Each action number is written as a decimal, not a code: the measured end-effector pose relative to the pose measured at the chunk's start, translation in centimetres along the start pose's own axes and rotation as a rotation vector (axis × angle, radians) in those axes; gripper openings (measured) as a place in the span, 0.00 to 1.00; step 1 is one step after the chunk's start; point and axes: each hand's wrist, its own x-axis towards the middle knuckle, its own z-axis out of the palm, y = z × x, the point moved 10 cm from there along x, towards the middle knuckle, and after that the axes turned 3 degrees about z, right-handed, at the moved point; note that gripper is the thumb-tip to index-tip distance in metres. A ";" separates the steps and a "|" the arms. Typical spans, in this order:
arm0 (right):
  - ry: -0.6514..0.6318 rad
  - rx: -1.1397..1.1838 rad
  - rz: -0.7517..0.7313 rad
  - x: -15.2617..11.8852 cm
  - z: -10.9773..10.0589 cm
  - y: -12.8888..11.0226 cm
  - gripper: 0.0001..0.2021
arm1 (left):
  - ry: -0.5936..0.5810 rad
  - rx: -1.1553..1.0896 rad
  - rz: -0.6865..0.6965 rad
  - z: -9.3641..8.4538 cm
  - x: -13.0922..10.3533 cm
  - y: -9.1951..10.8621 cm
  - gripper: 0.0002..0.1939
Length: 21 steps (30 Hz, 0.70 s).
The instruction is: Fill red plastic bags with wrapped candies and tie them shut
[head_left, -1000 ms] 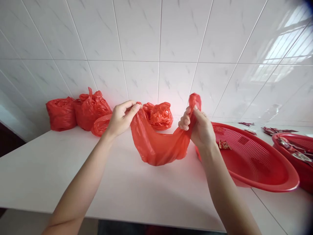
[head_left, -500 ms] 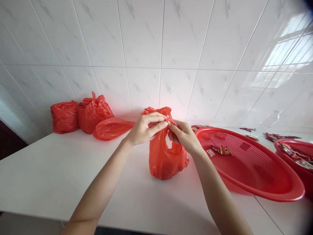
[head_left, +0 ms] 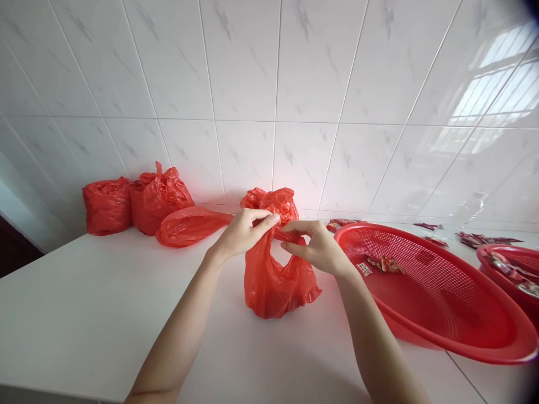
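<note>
A red plastic bag point(head_left: 278, 286) stands on the white counter, bulging at the bottom, with its handles drawn up. My left hand point(head_left: 246, 233) is closed, pinching the gathered handles between thumb and fingers. On the right side of those handles, my right hand point(head_left: 315, 244) has its thumb and index finger apart, with a strip of the bag showing in the gap. An opening shows in the bag below the handles. Behind it, against the wall, sits more crumpled red plastic point(head_left: 269, 199). What the bag contains is hidden.
At left stand two filled red bags point(head_left: 107, 206) point(head_left: 158, 196), with a flat red bag point(head_left: 189, 227) beside them. A large red plastic basket point(head_left: 421, 292) at right holds a few small packets point(head_left: 389, 265). Another red basket point(head_left: 509, 280), more packets point(head_left: 484, 239) and a clear bottle point(head_left: 474, 207) are beyond.
My right thumb and index finger have parted from their pinch at the handles, and that hand is slightly lower. The bag has shifted a little left; my left hand keeps its pinch.
</note>
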 end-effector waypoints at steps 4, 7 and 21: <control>-0.009 -0.018 -0.005 -0.3 -0.1 -0.3 0.09 | -0.254 -0.082 -0.135 2.5 -0.8 -1.5 0.29; -0.038 -0.003 -0.027 -0.3 0.1 -0.6 0.11 | -0.452 -0.248 -0.096 4.4 -1.3 -0.5 0.27; 0.180 -0.319 -0.311 -0.5 -0.6 -2.9 0.06 | -0.150 -0.747 -0.397 4.1 -0.2 -4.6 0.22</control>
